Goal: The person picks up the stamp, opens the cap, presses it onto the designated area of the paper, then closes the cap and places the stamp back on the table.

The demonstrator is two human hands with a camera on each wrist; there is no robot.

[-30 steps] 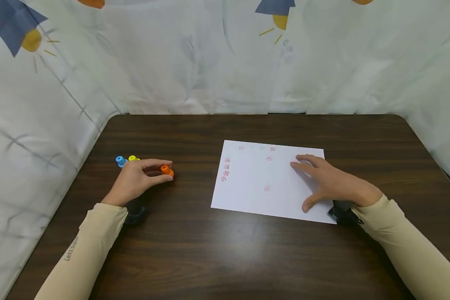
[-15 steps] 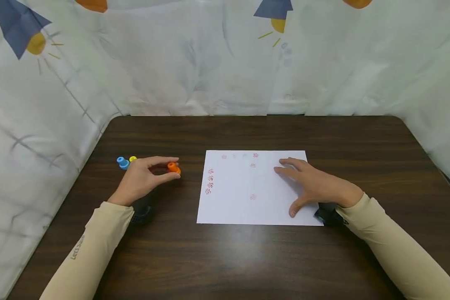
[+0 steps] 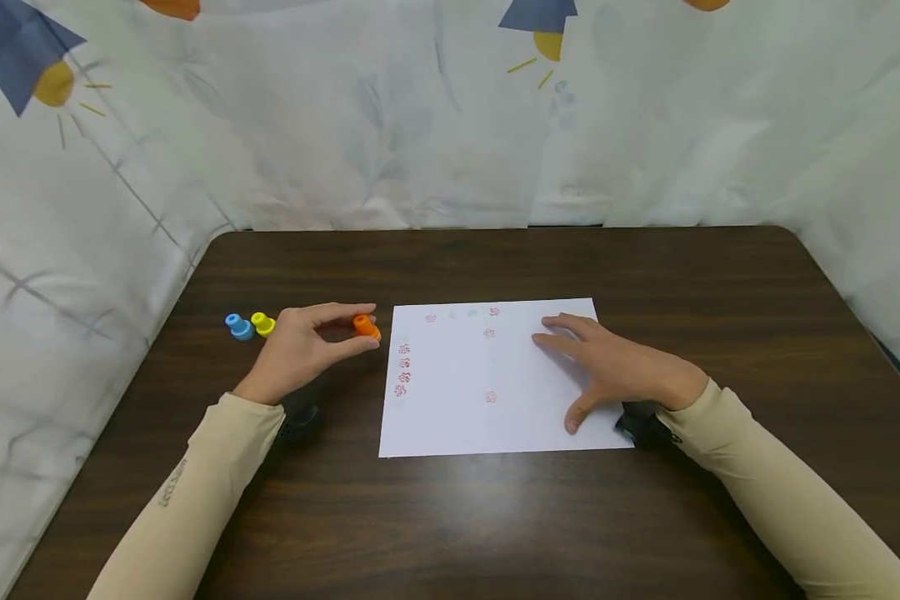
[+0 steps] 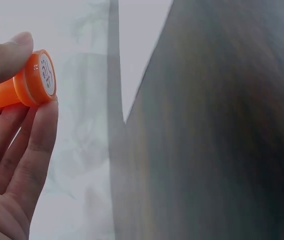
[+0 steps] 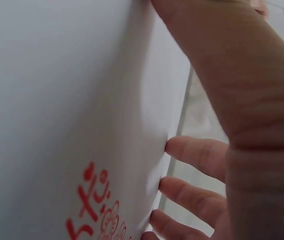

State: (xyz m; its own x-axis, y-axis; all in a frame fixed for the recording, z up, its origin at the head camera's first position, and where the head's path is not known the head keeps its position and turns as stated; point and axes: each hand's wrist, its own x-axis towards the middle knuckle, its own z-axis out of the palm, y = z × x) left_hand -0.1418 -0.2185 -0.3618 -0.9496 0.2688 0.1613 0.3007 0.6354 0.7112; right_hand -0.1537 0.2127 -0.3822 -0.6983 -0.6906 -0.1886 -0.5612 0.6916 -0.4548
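Between thumb and fingers my left hand (image 3: 294, 350) pinches an orange stamp (image 3: 366, 327), just left of a white sheet of paper (image 3: 442, 429). In the left wrist view the stamp (image 4: 29, 82) lies tilted, its round white end with dark marks facing right. My right hand (image 3: 622, 364) rests on the sheet's right part with spread fingers, fingertips touching it. Small prints, mostly red, line the sheet's left side and top, with others near its middle. Up close, the right wrist view shows a red print (image 5: 94, 200) beside the fingers.
Left of my left hand stand a blue stamp (image 3: 240, 327) and a yellow stamp (image 3: 263, 324). The dark wooden table (image 3: 450, 533) ends at a white patterned cloth (image 3: 307, 125) behind and at the left. A dark device sits under each wrist.
The paper and my right hand have moved left, and the sheet has turned slightly. My left hand has carried the orange stamp right, uncovering more of the yellow stamp.
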